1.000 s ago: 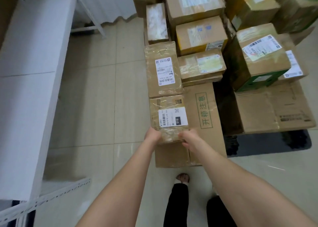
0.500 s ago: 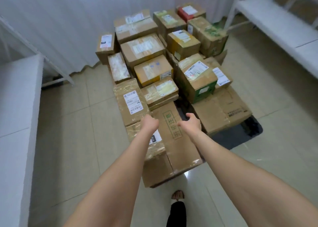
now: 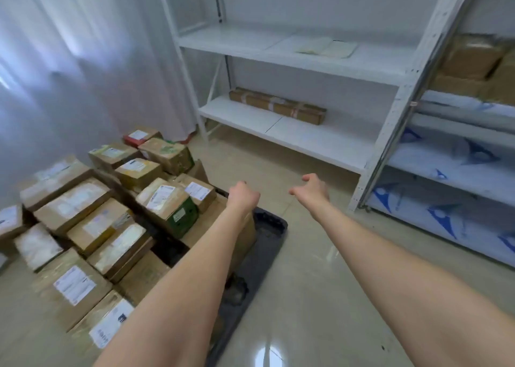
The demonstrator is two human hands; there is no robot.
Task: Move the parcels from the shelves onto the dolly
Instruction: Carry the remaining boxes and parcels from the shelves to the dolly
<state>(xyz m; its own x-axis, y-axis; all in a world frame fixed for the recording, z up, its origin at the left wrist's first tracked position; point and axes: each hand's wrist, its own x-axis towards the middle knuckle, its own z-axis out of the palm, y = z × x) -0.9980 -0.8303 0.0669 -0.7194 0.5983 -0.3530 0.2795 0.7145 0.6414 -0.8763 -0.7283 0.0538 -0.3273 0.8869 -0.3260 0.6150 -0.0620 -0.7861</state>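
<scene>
Over the dolly [image 3: 271, 235] stacked with parcels [image 3: 164, 199], my left hand [image 3: 243, 198] hangs loosely curled, holding nothing. My right hand [image 3: 309, 189] reaches toward the shelves [image 3: 320, 141], fingers spread, empty.

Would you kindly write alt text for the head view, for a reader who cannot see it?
Two bare arms reach forward, left hand and right hand empty, near a black dolly loaded with taped cardboard parcels. Ahead, white shelves hold a long brown parcel low down and a flat pale packet higher.
</scene>
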